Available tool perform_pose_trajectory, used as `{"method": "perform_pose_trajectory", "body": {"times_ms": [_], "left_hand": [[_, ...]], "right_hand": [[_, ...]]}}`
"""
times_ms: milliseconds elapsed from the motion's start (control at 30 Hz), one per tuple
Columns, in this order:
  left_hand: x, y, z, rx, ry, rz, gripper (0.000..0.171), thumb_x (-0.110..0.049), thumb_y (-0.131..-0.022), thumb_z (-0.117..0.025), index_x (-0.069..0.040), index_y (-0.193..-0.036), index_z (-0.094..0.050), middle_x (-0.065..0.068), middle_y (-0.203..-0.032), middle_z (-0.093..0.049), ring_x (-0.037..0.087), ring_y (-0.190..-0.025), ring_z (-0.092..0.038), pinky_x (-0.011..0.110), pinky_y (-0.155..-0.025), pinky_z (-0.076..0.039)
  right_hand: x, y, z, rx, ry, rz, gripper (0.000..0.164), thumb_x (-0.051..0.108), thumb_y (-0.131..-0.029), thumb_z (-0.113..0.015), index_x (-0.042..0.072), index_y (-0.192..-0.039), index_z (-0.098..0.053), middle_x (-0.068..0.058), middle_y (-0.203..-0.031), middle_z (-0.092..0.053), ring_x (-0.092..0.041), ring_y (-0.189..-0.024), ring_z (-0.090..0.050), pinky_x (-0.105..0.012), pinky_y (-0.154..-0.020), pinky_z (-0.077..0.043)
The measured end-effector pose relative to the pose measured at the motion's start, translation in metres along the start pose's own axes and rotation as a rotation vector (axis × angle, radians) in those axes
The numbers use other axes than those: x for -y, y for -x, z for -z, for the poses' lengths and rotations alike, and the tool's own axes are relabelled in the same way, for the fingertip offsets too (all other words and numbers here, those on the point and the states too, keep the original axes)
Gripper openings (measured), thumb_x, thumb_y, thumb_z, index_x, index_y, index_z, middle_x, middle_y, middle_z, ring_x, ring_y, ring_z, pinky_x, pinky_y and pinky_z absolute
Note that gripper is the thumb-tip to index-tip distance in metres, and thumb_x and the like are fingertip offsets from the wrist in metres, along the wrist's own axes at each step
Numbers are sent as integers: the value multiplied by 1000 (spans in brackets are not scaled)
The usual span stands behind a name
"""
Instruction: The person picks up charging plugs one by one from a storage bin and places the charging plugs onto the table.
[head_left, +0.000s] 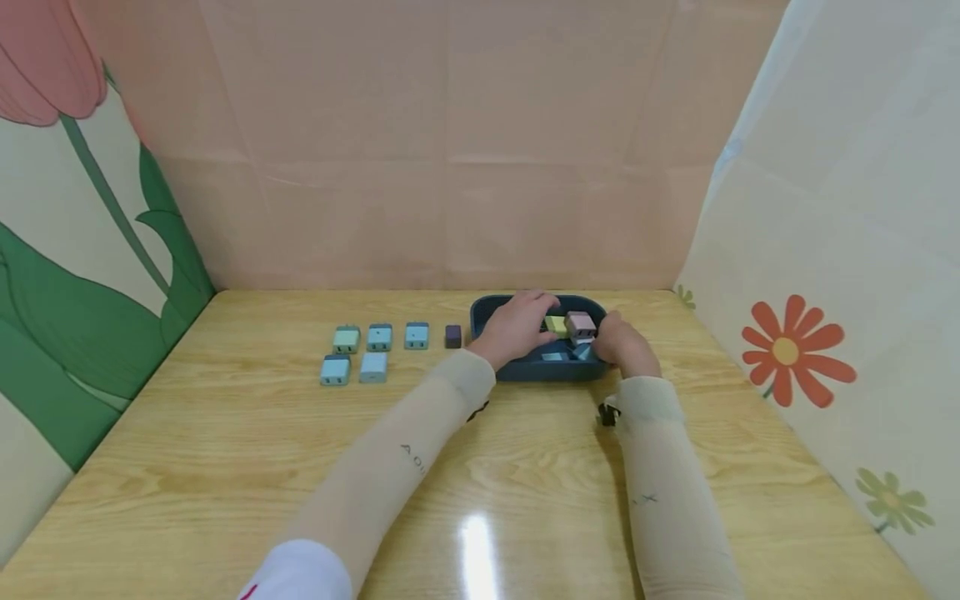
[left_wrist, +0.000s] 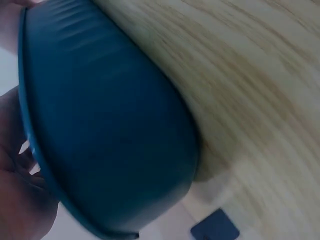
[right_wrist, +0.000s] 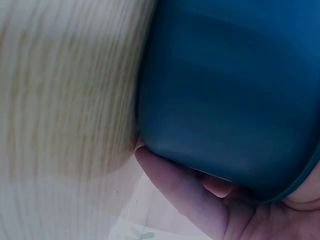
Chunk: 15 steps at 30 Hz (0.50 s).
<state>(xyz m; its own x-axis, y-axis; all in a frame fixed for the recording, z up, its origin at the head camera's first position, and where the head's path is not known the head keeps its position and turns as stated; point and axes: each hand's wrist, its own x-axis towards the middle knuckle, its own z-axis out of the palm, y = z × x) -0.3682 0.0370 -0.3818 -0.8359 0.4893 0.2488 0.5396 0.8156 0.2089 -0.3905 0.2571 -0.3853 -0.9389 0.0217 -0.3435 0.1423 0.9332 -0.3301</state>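
Note:
A dark blue oval bin [head_left: 555,371] stands toward the back of the table with several small charger blocks in it. Among them are a pink one [head_left: 580,323] and a yellow-green one [head_left: 555,325]. Over the bin's left half is my left hand [head_left: 517,327], its thumb and fingers spread apart beside the yellow-green block. At the bin's right end my right hand [head_left: 628,343] grips the wall, the palm at the rim. In the right wrist view a finger [right_wrist: 180,192] lies along the outside of the bin [right_wrist: 225,100].
Left of the bin several light blue and green charger blocks [head_left: 379,337] stand in two rows on the wooden table [head_left: 247,433]. A small dark purple block [head_left: 453,337] sits close to the bin. Behind rises a pink backdrop [head_left: 450,167], with flowered panels at both sides.

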Motion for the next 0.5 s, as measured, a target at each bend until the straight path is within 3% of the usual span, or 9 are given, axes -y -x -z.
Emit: {"method": "perform_pose_trajectory", "body": {"times_ms": [200, 367, 500], "left_hand": [[-3, -8, -14, 54, -19, 35, 59, -44, -103, -76, -22, -154, -57, -3, -159, -55, 20, -149, -53, 37, -113, -58], [-1, -8, -19, 52, -3, 39, 61, -43, -102, -77, -21, -155, -57, -2, -158, -55, 20, -146, -54, 37, -113, -58], [3, -8, -23, 71, 8, 50, 61, -43, -103, -76, -21, -156, -56, -2, -162, -53, 21, -149, -51, 37, -118, -55]], "right_hand": [[1, 3, 2, 4, 16, 0, 80, 13, -111, -42, -20, -163, 9, -46, -162, -36, -40, -114, -62, -40, -80, -58], [2, 5, 3, -3, 18, -2, 77, 11, -111, -40, -20, -163, 7, -45, -163, -34, -42, -119, -59, -45, -88, -57], [2, 4, 1, -19, 17, 4, 77, 12, -110, -42, -21, -163, 4, -45, -159, -40, -41, -114, -62, -41, -82, -58]]}}
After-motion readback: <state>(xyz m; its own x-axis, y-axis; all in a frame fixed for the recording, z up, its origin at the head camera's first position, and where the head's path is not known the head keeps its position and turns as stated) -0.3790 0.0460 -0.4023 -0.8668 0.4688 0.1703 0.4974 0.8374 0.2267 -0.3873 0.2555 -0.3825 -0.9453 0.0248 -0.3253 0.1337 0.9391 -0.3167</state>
